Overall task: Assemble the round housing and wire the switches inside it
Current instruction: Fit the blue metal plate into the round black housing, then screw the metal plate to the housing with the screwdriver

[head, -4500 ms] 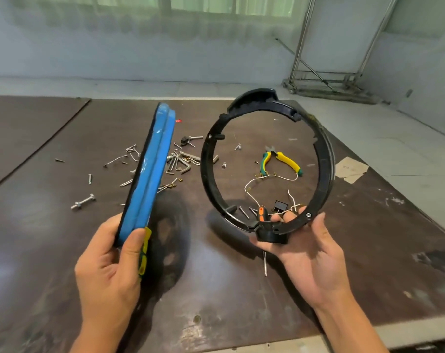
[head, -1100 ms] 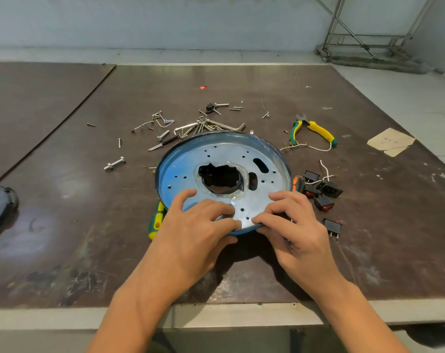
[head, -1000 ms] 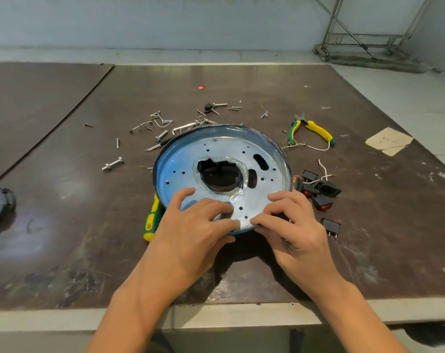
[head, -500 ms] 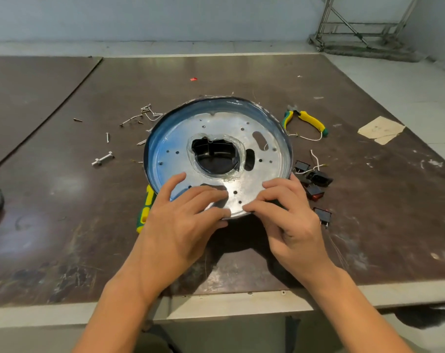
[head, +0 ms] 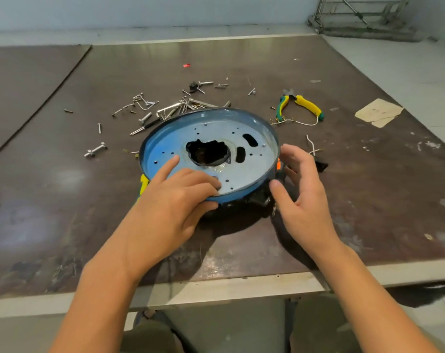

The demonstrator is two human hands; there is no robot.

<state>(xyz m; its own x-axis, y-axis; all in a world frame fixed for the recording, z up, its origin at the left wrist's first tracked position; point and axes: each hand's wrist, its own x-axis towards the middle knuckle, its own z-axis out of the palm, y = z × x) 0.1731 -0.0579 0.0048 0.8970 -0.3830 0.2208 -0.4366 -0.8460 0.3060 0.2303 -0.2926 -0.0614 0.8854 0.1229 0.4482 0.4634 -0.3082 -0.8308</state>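
Note:
The round housing plate (head: pixel 252 171), blue-rimmed with a jagged centre hole and several small holes, sits on a black ring (head: pixel 244 203) at the table's middle. My left hand (head: pixel 173 200) lies on its near edge, fingers on top and thumb under the rim. My right hand (head: pixel 303 189) hovers at the plate's right side with fingers spread, holding nothing. A black switch (head: pixel 321 165) and a white wire (head: pixel 311 145) peek out behind that hand. Other switches are hidden.
Loose screws and bolts (head: pixel 162 108) lie scattered behind the plate. Yellow-green pliers (head: pixel 301 105) lie at the back right, near a cardboard scrap (head: pixel 378 114). A yellow-handled screwdriver (head: pixel 143 184) pokes out under the plate's left side. The table's front edge (head: pixel 216 289) is close.
A few seconds ago I held the plate and black ring apart in the air. Within the last second my right hand left the plate's near edge and opened beside its right rim.

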